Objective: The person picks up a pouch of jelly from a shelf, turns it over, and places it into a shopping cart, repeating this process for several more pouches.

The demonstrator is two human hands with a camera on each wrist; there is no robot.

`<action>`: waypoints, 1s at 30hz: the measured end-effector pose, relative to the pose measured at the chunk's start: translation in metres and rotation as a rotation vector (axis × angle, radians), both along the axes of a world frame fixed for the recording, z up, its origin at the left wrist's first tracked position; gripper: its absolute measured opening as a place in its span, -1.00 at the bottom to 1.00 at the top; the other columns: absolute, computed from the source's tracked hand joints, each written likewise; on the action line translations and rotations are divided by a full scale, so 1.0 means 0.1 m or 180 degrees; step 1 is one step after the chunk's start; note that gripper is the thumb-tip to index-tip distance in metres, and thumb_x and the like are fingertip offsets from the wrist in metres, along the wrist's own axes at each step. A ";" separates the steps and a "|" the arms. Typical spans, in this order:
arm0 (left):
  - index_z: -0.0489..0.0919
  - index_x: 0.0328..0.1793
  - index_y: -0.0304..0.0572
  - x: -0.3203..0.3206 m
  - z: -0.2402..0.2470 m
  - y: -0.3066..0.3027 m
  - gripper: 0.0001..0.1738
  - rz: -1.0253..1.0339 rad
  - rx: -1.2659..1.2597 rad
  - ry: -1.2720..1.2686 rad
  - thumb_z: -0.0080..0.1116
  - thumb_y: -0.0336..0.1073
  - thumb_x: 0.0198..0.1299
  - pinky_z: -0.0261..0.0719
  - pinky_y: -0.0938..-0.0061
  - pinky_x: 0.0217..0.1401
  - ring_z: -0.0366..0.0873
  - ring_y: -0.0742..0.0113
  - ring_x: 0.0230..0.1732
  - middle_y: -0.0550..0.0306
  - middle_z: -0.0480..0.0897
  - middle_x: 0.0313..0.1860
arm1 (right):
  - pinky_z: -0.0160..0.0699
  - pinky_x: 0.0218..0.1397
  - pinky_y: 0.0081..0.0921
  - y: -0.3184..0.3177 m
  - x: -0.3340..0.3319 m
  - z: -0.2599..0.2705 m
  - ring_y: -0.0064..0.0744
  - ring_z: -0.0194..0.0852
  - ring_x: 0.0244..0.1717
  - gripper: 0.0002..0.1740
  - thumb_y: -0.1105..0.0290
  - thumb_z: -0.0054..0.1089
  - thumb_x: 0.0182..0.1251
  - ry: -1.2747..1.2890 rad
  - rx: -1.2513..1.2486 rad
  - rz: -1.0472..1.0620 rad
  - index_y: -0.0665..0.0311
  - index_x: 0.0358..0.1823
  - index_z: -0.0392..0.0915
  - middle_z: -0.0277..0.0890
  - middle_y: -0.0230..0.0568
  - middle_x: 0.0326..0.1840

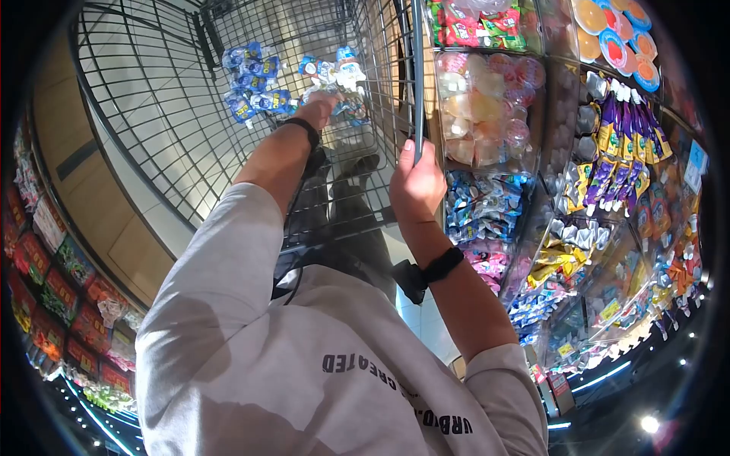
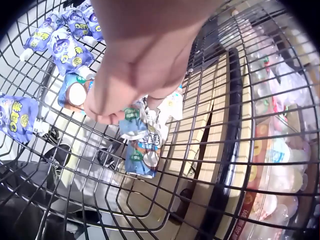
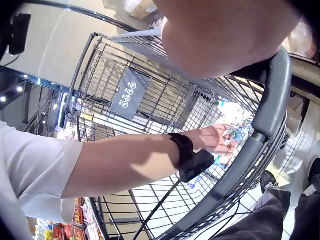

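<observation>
My left hand (image 1: 322,111) reaches down into a wire shopping cart (image 1: 171,121). In the left wrist view its fingers and thumb bend around a blue-and-white spouted pouch (image 2: 132,121). Another pouch with a round white picture (image 2: 142,156) hangs just below. Beside the fingertips lies a similar pouch (image 2: 76,94). Several blue spouted pouches (image 1: 255,80) lie left of the hand on the cart's wire floor. My right hand (image 1: 420,182) grips the grey side rim (image 1: 419,76), thumb along the bar; its fingers are hidden in the right wrist view.
Shelves of packed sweets, jelly cups (image 1: 487,106) and hanging pouches (image 1: 620,144) stand close on the right. More packets (image 1: 57,292) line a display at the far left. The cart's grey handle (image 3: 272,100) runs near my body. A black sign plate (image 3: 129,94) is fixed in the cart.
</observation>
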State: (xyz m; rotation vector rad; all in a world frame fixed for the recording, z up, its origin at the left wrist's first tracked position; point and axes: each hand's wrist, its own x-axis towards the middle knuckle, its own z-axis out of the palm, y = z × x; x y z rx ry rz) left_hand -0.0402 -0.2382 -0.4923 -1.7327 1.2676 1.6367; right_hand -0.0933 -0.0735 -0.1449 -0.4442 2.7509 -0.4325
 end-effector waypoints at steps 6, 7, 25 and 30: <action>0.60 -0.42 -0.11 0.06 -0.70 0.10 -0.70 0.0555 0.0119 -0.0087 0.37 -0.08 0.19 0.35 0.36 -0.63 0.37 0.37 -0.67 0.24 0.48 -0.61 | 0.60 -0.37 -0.08 0.00 0.01 -0.02 0.07 0.64 -0.43 -0.72 0.13 0.01 0.49 0.0166 -0.0004 0.0038 0.18 -0.14 0.52 0.65 -0.06 -0.36; 0.61 -0.37 -0.12 0.04 -0.74 0.14 -0.64 0.1102 0.0417 0.0057 0.33 0.01 0.23 0.48 0.26 -0.56 0.50 0.28 -0.61 0.17 0.55 -0.59 | 0.60 -0.39 -0.11 0.01 0.01 -0.02 0.06 0.64 -0.45 -0.73 0.13 0.01 0.48 0.0207 -0.0056 0.0089 0.18 -0.15 0.52 0.65 -0.07 -0.36; 0.51 0.09 -0.20 0.17 -0.25 -0.05 -0.74 0.0620 0.0903 0.0687 0.22 -0.37 0.32 0.80 0.40 -0.19 0.59 0.14 -0.07 0.06 0.55 -0.03 | 0.61 -0.24 -0.06 -0.01 0.00 0.05 0.08 0.66 -0.34 -0.69 0.11 -0.01 0.48 0.0016 -0.0195 -0.0057 0.19 -0.07 0.53 0.66 -0.06 -0.21; 0.63 -0.07 -0.30 0.12 0.89 -0.11 -0.78 0.1203 0.0242 0.0508 0.37 -0.43 0.18 0.82 0.44 -0.39 0.66 0.09 -0.23 0.00 0.54 -0.18 | 0.60 -0.23 -0.03 0.00 0.00 0.13 0.12 0.65 -0.32 -0.69 0.11 -0.04 0.49 -0.0043 -0.0368 -0.0033 0.18 -0.09 0.53 0.66 -0.05 -0.21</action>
